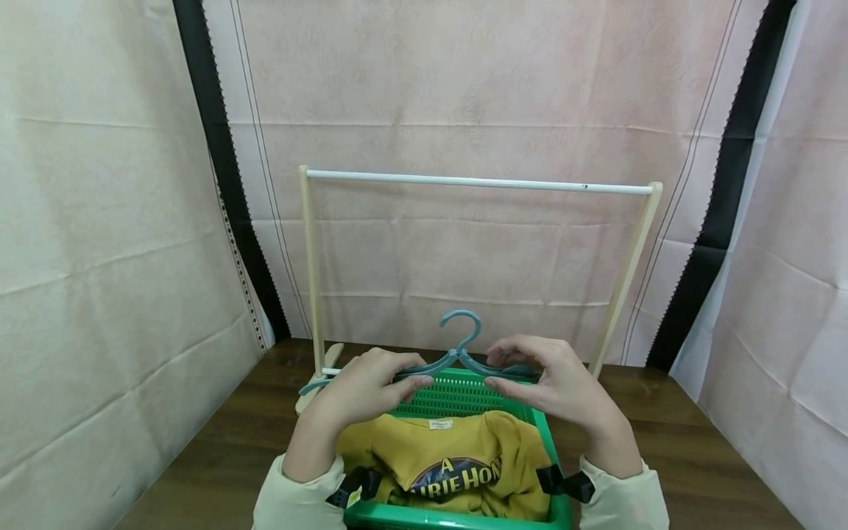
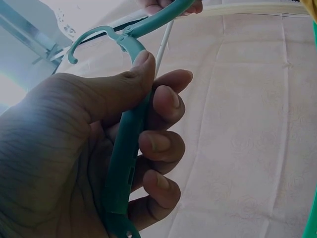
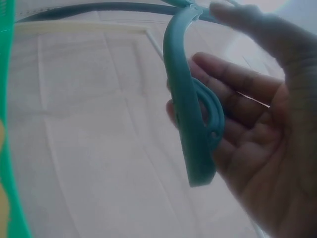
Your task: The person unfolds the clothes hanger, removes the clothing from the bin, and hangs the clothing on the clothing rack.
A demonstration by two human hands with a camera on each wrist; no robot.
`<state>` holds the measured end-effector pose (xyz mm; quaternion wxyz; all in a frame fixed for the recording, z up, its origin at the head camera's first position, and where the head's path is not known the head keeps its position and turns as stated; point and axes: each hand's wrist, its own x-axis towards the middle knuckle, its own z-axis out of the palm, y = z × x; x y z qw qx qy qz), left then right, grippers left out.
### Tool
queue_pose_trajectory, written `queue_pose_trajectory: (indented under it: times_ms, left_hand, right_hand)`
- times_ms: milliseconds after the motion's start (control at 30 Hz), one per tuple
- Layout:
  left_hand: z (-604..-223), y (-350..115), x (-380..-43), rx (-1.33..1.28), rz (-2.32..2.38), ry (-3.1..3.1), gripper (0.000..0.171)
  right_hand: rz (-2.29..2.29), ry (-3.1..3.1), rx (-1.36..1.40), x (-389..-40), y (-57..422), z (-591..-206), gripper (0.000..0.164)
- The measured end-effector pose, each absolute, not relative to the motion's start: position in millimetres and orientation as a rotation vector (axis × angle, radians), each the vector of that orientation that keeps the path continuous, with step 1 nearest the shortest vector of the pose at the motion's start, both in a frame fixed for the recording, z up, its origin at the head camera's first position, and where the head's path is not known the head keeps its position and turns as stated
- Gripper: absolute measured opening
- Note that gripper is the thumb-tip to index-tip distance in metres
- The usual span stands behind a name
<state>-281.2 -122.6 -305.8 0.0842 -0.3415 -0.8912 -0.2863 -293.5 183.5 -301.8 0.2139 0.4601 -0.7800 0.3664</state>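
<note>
A blue-green plastic clothes hanger [image 1: 456, 355] is held above a green basket [image 1: 553, 442], its hook pointing up. My left hand [image 1: 374, 383] grips the hanger's left arm; in the left wrist view the thumb presses on it and the fingers curl behind. Around the hanger's other arm, my right hand [image 1: 556, 372] has its thumb and fingers spread apart. The right wrist view shows that arm [image 3: 183, 99] with a folded-in end piece, the fingers behind it and the thumb off it. A yellow garment [image 1: 457, 456] with printed lettering lies in the basket below both hands.
Behind the basket stands a rack with a white top rail [image 1: 477, 181] and cream side posts [image 1: 626, 280]. The wooden table [image 1: 682, 456] extends on both sides, with pale cloth walls [image 1: 464, 88] around it.
</note>
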Motion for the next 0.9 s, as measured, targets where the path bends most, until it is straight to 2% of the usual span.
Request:
queue_pose_trajectory:
  times_ms: [367, 700, 900]
  left_hand:
    - [-306.3, -124.1, -281.2, -1.008, -0.841, -2.647, 0.013]
    - [-306.4, -117.3, -280.8, -1.077, -0.826, -2.609, 0.017]
    - [-308.2, -114.9, -281.3, -1.095, -0.796, -2.585, 0.018]
  right_hand:
    - [0.971, -2.408, 1.221, -294.4, 188.7, -301.8, 0.016]
    - [0.888, -2.402, 1.248, -295.3, 183.9, -301.8, 0.015]
    - [0.815, -2.55, 1.111, -290.5, 181.6, -300.8, 0.015]
